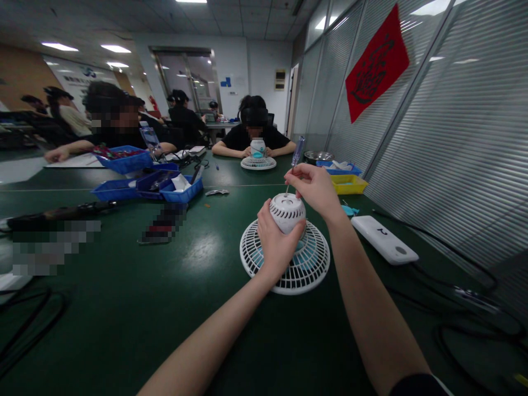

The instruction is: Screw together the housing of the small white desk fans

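A small white fan (307, 269) lies face down on the dark green table (124, 308), its round grille flat and its white motor housing (287, 209) pointing up. My left hand (275, 242) is wrapped round that housing from the near side. My right hand (315, 187) pinches a screwdriver (296, 159) with a clear blue handle, held upright. Its thin tip rests on the top of the housing.
A white power bank (383, 239) with a black cable lies to the right. Several blue trays (165, 186) stand at the left, a yellow tray (348, 184) at the back right. Across the table a person (256, 135) holds another fan (258, 159); other people sit at the left.
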Available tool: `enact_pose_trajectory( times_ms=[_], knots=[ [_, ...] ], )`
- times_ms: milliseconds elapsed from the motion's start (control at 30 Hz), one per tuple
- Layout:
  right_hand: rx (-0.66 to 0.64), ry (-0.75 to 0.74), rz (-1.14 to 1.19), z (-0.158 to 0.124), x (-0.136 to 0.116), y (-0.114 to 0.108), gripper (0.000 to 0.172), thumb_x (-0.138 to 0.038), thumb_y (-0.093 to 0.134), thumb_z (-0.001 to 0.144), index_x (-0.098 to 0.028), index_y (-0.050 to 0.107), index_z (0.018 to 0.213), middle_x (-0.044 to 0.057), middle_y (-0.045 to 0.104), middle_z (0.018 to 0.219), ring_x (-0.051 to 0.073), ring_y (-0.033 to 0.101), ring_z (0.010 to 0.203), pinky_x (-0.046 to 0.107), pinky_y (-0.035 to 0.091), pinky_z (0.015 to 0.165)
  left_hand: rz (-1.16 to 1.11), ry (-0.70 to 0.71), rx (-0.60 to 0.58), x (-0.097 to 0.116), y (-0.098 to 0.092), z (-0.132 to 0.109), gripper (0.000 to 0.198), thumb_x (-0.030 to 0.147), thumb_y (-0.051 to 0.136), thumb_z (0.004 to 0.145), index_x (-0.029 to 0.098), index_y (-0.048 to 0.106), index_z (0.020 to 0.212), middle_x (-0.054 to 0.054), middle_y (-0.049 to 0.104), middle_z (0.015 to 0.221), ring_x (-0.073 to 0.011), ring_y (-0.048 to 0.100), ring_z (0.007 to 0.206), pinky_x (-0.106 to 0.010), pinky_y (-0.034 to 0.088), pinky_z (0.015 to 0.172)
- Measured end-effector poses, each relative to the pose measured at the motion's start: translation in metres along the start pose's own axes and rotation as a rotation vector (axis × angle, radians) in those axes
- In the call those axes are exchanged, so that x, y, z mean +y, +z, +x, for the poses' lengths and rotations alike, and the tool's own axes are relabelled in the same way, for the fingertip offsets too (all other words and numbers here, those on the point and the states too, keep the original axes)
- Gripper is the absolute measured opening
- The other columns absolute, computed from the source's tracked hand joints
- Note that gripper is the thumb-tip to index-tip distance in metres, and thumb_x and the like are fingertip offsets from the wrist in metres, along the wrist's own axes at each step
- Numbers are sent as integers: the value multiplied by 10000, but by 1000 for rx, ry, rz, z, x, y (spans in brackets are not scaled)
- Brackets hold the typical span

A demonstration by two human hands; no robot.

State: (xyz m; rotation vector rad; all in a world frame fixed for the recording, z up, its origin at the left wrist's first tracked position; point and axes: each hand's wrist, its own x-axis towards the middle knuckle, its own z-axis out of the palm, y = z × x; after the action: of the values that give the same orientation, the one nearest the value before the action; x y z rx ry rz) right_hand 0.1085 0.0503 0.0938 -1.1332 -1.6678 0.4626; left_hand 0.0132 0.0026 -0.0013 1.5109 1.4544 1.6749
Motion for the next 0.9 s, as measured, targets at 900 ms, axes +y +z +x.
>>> enact_pose_trajectory(
  times_ms=[900],
  knots=[
    [-21,55,104,0,-2,1,109,-174,619,826,-135,676,743,89,751,791,108,613,569,219,441,464,-5,1,8,0,0,0,756,320,751,680,235,406,1347,-130,502,1367,-333,468,1352,-536,336,1155]
  ],
)
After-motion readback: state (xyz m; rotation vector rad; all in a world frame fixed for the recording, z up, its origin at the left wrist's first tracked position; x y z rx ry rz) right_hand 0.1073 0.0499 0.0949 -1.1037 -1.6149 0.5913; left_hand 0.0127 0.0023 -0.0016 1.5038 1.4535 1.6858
